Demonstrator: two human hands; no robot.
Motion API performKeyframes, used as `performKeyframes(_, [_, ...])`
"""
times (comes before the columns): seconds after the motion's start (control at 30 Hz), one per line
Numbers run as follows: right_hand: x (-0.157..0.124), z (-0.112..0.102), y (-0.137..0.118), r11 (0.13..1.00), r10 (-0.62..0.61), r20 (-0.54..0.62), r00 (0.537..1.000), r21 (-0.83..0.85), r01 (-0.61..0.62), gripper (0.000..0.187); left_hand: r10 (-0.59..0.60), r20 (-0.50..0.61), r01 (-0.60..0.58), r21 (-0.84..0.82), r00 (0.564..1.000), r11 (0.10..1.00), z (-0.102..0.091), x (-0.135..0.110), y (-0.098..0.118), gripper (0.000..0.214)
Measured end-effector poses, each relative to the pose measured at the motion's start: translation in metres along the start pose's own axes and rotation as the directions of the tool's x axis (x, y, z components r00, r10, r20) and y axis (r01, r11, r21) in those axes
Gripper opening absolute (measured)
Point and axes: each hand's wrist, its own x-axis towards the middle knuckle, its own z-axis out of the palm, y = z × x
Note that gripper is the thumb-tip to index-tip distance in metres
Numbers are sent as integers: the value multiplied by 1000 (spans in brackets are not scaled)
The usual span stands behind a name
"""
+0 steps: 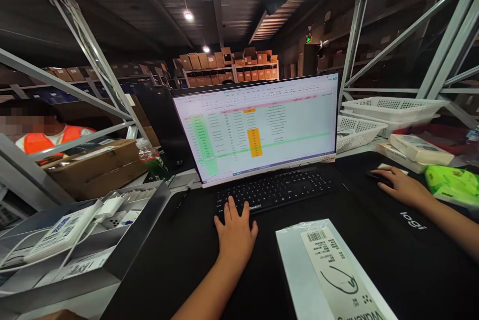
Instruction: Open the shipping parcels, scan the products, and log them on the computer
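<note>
I note left hand point(235, 233) splayed at keyboard point(277, 188), right hand point(403, 188) loosely open over mouse point(376, 177); rightward left-arm swing could bump near white box point(331, 272).

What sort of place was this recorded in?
Probably a warehouse workstation: rows of cardboard boxes stand in the background, and metal framing rises around a monitor and keyboard.

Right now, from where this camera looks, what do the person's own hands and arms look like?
Both the left hand and the right hand are bare, with no gloves and no rings that I can make out. The left forearm and right forearm are slim and uncovered up to the picture's edges: no sleeve, watch, cable or marking shows.
</note>
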Motion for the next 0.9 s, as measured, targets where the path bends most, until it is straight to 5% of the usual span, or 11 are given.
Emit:
performKeyframes(0.57, [-2, -15, -17, 999, 38, 66, 997, -21, -37, 50, 26, 67, -30, 60, 997, 998, 1, 2, -1, 60])
performKeyframes(0.9, [-3, -16, -22, 998, 51, 4, 999, 43, -51, 47, 33, 44, -36, 62, 998, 997, 4, 2, -2, 60])
